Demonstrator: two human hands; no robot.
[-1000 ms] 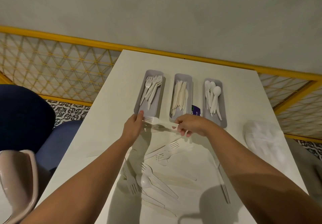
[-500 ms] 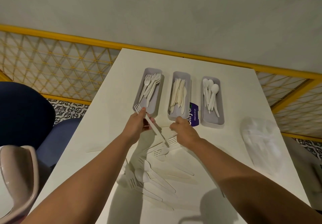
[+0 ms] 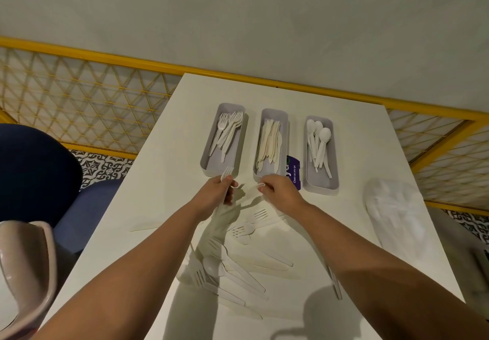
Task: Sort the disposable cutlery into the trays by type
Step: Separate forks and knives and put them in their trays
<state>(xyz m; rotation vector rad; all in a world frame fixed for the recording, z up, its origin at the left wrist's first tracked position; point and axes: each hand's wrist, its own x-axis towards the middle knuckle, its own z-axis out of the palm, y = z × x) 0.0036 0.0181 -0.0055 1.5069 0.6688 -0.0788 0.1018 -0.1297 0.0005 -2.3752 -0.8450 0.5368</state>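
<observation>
White matte tabletop (image 3: 158,207) carries three grey oblong plastic trays (image 3: 285,130) at 12 o'clock. The left hand (image 3: 215,194) grips a thin white plastic fork (image 3: 227,172), tines up, at the fork tray (image 3: 209,154)'s near end. The right hand (image 3: 280,194) pinches a slim white piece (image 3: 257,186) of unclear type. Being smooth, light and springy, the fork could slip or flick into the wrong tray. The loose pile (image 3: 232,268) at 6 o'clock likely tangles.

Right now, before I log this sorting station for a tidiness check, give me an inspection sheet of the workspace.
Surface: white table.
Job's things: fork tray, knife tray, spoon tray side by side, each part filled; loose cutlery near the person.
Clutter: plastic bag, purple card.
Grippers: left hand holds a fork at the fork tray's near end; right hand pinches a white piece, type unclear.
Cables: nothing seen.
Surroundings: blue chair, yellow lattice railing.
</observation>
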